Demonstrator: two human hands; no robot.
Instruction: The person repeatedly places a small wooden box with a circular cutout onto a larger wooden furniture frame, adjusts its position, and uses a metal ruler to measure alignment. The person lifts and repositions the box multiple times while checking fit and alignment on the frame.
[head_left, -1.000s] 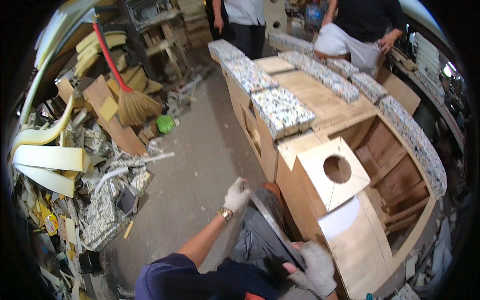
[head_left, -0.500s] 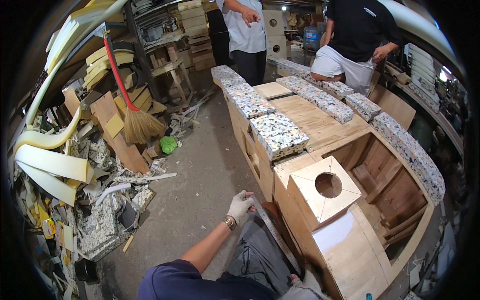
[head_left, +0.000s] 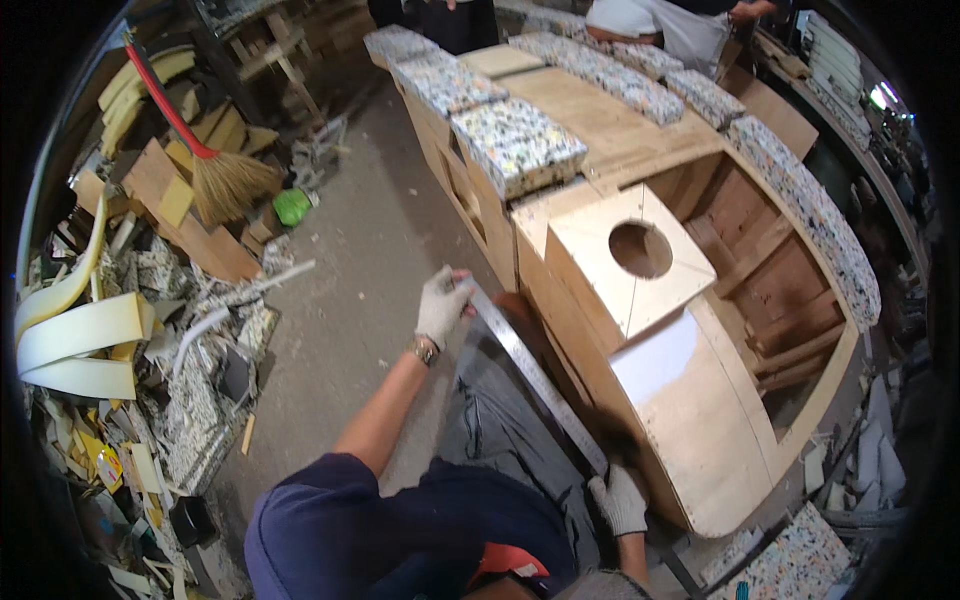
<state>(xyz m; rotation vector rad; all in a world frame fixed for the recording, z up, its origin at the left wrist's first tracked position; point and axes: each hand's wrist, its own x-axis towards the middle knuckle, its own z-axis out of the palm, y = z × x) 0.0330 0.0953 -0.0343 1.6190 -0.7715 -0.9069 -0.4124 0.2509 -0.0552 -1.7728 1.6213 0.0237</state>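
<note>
A long steel ruler point(head_left: 535, 375) slants across my lap, beside the wooden frame's near side panel. Its upper end is pinched in my left hand point(head_left: 442, 308), which wears a pale knit glove, with a watch at the wrist. My right hand point(head_left: 622, 500), gloved too, is closed at the ruler's lower end, close to the frame's bottom corner; its fingers are partly hidden. On the plywood frame point(head_left: 700, 450) sits a square wooden box point(head_left: 590, 225) with a round hole in its top. Speckled foam blocks point(head_left: 515, 145) lie along the frame's top edges.
At left, foam and wood scraps point(head_left: 215, 390) are heaped on the floor beside a red-handled broom point(head_left: 225, 185). An open cavity point(head_left: 770, 300) lies inside the frame. Two people stand at the far end, partly cut off. A speckled foam piece point(head_left: 795, 560) lies at lower right.
The view has tilted down, so more of my right hand and the ruler's lower end shows. Both hands stay at the ruler's ends, and its broad face now shows more.
</note>
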